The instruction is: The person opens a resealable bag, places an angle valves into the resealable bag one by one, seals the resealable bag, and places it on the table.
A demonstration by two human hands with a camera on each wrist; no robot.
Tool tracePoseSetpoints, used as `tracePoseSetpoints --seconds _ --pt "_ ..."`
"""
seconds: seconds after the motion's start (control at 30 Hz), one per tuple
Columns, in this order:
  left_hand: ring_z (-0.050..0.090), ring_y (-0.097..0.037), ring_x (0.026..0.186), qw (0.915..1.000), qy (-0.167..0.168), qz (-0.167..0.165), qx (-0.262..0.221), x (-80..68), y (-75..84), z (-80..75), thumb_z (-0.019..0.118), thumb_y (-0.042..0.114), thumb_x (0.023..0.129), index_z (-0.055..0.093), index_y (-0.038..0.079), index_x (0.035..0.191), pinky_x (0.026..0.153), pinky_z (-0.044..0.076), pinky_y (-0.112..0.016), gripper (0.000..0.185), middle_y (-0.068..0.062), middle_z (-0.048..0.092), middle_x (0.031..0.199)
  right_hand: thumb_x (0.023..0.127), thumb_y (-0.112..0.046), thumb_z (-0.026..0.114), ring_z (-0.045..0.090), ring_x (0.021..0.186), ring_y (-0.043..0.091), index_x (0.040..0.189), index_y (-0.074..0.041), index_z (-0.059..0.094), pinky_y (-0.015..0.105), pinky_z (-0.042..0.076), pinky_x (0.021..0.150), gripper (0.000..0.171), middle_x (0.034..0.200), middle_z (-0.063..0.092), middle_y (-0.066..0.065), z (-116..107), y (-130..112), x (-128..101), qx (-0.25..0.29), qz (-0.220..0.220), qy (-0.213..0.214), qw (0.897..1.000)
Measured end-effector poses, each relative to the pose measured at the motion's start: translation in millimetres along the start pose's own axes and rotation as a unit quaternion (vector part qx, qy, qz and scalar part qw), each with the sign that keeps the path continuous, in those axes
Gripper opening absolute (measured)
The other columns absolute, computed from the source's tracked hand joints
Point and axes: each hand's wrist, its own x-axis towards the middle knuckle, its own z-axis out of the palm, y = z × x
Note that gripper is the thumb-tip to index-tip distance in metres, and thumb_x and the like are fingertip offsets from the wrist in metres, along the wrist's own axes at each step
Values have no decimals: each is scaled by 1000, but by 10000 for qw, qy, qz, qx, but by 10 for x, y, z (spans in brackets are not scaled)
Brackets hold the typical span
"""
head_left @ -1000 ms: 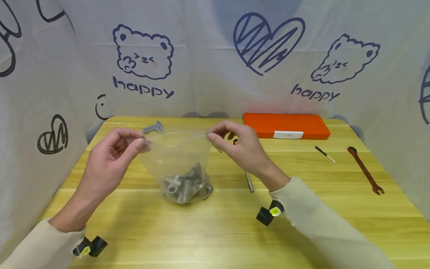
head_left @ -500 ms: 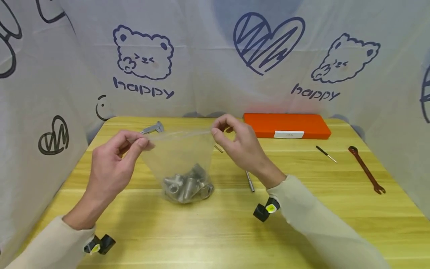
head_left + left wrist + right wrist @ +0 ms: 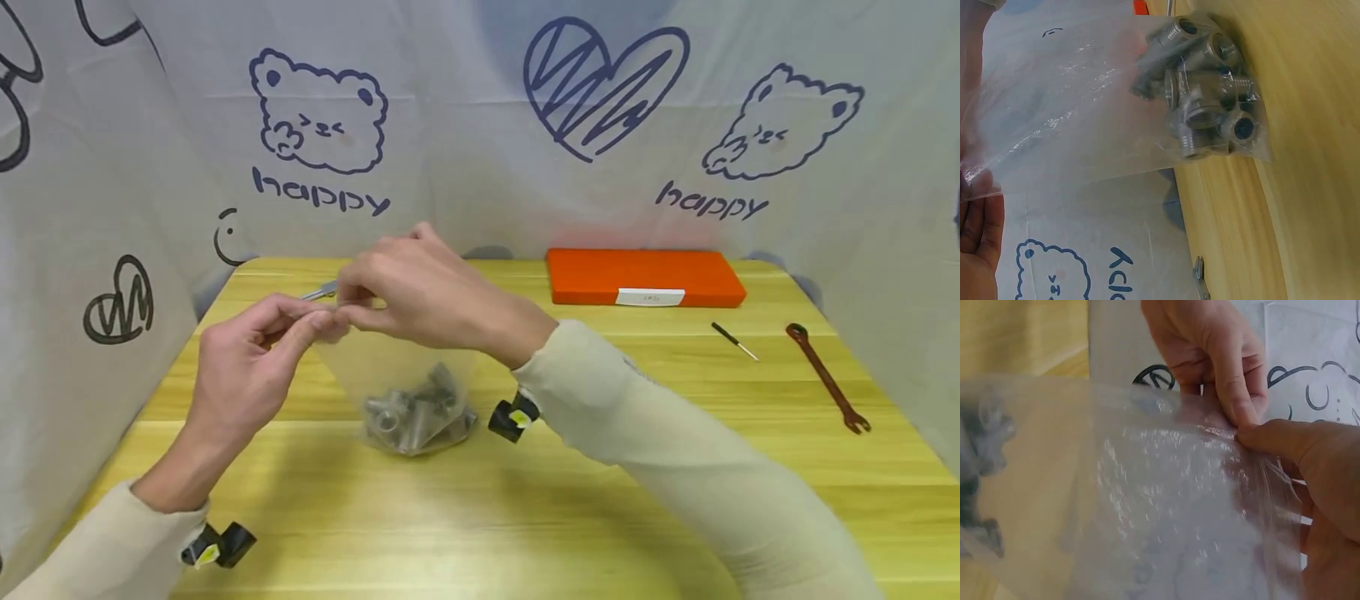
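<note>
Now the right hand (image 3: pixel 420 292) is crossing over to meet the left hand (image 3: pixel 255 367), both pinching the clear bag (image 3: pixel 397 375) of metal fittings (image 3: pixel 416 412) along its top edge, apparently sealing it.

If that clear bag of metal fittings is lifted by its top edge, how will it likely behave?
The clear bag looks thin and floppy, so it would probably sag. The metal fittings pile at the bottom, likely making it bottom-heavy and prone to swing. Both hands pinch the film, which may be slippery.
</note>
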Motion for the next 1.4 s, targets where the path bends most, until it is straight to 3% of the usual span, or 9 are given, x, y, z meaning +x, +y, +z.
tracePoseSetpoints --seconds 0.17,0.37,0.47,0.6,0.87,1.0,1.1,1.4 --pt "79 1 89 9997 17 137 -217 12 2 25 74 -2 102 79 -1 104 84 60 -13 5 22 80 97 109 -35 69 62 94 5 102 -30 80 36 33 90 14 95 74 -17 3 -7 -17 -286 -152 233 9992" --pt "79 -1 90 9989 37 283 -369 32 42 31 75 -3 101 77 -1 101 86 60 -15 3 15 81 95 108 -38 70 61 98 10 99 -27 77 38 34 94 16 91 71 -14 -32 32 -150 -596 -400 578 9957" --pt "77 -2 84 9991 68 253 -341 36 30 28 75 -2 101 78 0 102 65 52 -10 3 17 80 95 107 -35 71 61 98 13 97 -24 77 39 35 94 16 91 72 -12 -32 109 -240 -641 -472 758 9939" --pt "75 -4 76 9994 99 154 -307 12 15 4 75 -1 101 78 1 102 47 30 -26 4 20 81 96 107 -32 72 62 96 15 97 -22 79 39 39 95 16 93 76 -11 -15 253 -389 -547 -543 946 9925" --pt "72 -1 71 9997 56 -80 -204 7 26 -8 75 4 103 79 2 104 47 27 -29 5 22 81 97 103 -22 76 65 95 17 98 -17 81 40 42 91 9 96 80 -7 -1 540 -708 -299 -680 1398 9874" --pt "51 -5 52 9996 70 -163 -214 2 19 -3 74 5 104 79 2 105 45 25 -29 5 23 80 96 102 -21 77 66 93 18 99 -15 82 39 41 88 8 95 80 -5 13 637 -803 -218 -728 1579 9845" --pt "34 -11 47 9995 88 -192 -254 -5 12 3 75 5 104 79 2 104 43 23 -30 5 22 81 95 102 -21 77 66 91 19 99 -14 81 38 39 85 8 94 80 -4 37 698 -859 -170 -725 1663 9833" --pt "30 -11 44 9988 82 -266 -407 -13 6 8 74 3 103 79 0 105 41 20 -30 5 21 81 93 104 -17 77 63 91 22 105 -10 78 38 37 82 7 101 79 1 84 772 -954 -311 -751 1867 9790"
